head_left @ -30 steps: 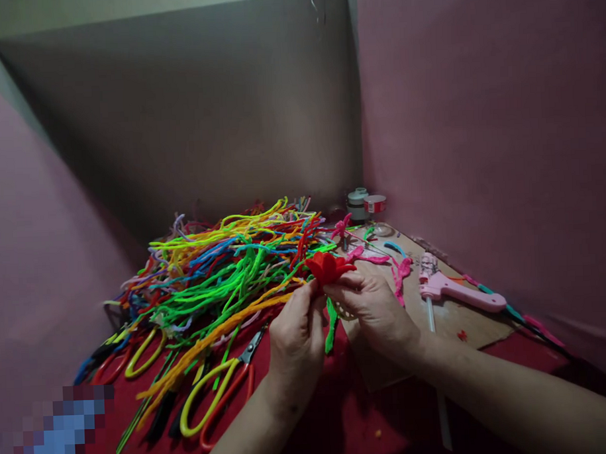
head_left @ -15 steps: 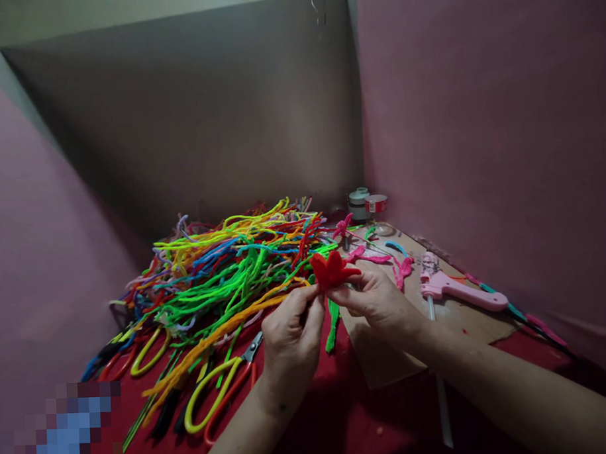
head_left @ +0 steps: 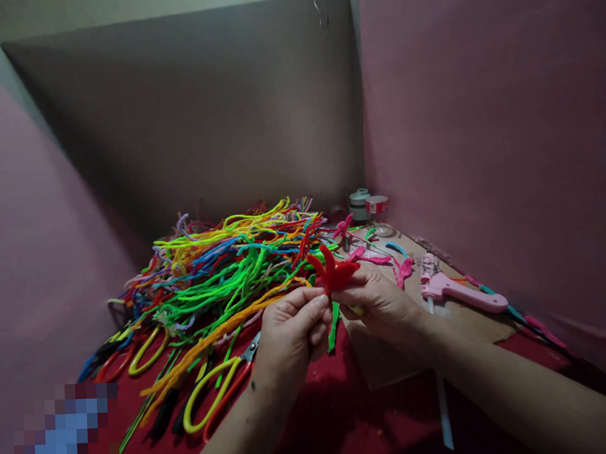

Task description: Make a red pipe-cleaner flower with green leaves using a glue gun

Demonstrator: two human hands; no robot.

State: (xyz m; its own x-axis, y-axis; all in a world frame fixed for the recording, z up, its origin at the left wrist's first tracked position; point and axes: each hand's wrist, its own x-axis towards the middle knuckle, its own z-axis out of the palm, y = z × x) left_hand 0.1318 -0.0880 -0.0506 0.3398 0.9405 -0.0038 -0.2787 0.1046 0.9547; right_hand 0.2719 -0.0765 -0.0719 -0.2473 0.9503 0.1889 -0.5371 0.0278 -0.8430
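Note:
A red fuzzy pipe-cleaner flower with pointed petals is held up between my two hands above the table. My left hand pinches its base between thumb and fingers. From the other side my right hand grips the base and a lower petal, with its fingertips partly hidden. Something small and yellow shows under the right fingers; I cannot make out what it is. A green pipe-cleaner leaf shows just below the hands.
A large heap of coloured pipe cleaners lies to the left. Yellow-and-red-handled scissors rest nearer. At right, a pink glue gun with a glue stick lies on a cardboard sheet. Pink pieces and small jars stand behind.
The flower has been turned, so its petals now splay apart and point differently. My left fingers have shifted from beside the flower to a pinch at its base.

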